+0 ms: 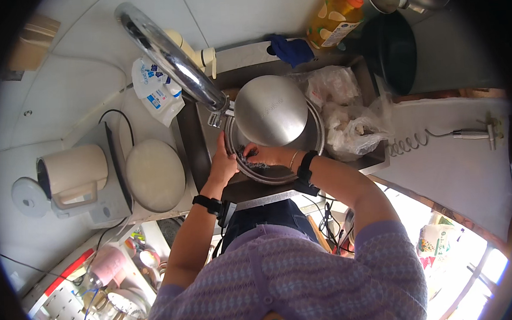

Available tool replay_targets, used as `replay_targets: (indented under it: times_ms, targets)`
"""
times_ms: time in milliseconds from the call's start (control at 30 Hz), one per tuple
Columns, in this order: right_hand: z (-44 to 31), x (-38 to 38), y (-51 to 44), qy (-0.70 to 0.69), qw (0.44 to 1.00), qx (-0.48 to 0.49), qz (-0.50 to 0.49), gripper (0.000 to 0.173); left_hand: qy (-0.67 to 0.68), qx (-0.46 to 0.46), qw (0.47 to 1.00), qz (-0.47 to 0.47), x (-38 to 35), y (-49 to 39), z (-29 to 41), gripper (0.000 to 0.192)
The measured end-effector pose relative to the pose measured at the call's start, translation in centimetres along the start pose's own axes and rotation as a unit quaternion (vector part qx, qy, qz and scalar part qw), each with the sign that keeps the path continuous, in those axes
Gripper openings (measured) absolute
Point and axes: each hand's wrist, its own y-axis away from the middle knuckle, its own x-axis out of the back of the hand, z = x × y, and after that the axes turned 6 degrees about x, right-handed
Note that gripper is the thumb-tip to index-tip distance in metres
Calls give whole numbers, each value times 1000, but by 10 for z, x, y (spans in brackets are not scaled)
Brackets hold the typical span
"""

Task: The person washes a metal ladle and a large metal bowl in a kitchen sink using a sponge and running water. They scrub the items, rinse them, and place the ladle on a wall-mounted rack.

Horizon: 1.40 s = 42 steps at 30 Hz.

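Observation:
A round metal pot [319,130] with a wide rim sits in the stainless steel sink [199,150]. My left hand [222,164] grips its left rim, the thumb pointing up along the edge. Inside the pot, my right hand [266,154] pinches a steel wool scourer [256,163] against the inner wall near the lower left. A round brushed-metal disc [270,109] bearing writing hides much of the pot's interior. Right beside that disc is the tip of a chrome faucet [168,62]; whether the two are joined I cannot tell.
Crumpled plastic bags [344,112] fill the sink's right side. Behind stand a blue cloth [291,50], a bottle of yellow liquid [335,21] and a dark green basin [391,53]. At left are a white packet [157,93], a round cream lid [156,175] and a cream jug [74,174].

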Motion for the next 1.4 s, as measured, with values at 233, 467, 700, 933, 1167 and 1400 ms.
replay_targets:
  times_ms: [233,467,700,933,1167,1400]
  targets:
    - [41,34,-46,300,916,-111,244,45,-27,-3,999,-23,1,-12,-17,79]
    - [41,-21,-24,448,888,52,-96,33,-2,9,1000,-30,1,-13,-14,81]
    - [63,52,36,476,842,-103,-231,23,21,1,1000,-16,2,-3,-1,62]
    - [-6,91,97,633,757,-72,-145,37,-9,-8,1000,-11,3,2,5,82]
    - [-10,80,142,482,869,-38,-103,34,39,19,999,-13,2,12,18,78]
    - [38,82,62,537,838,55,78,17,-45,-2,999,7,2,-3,0,83]
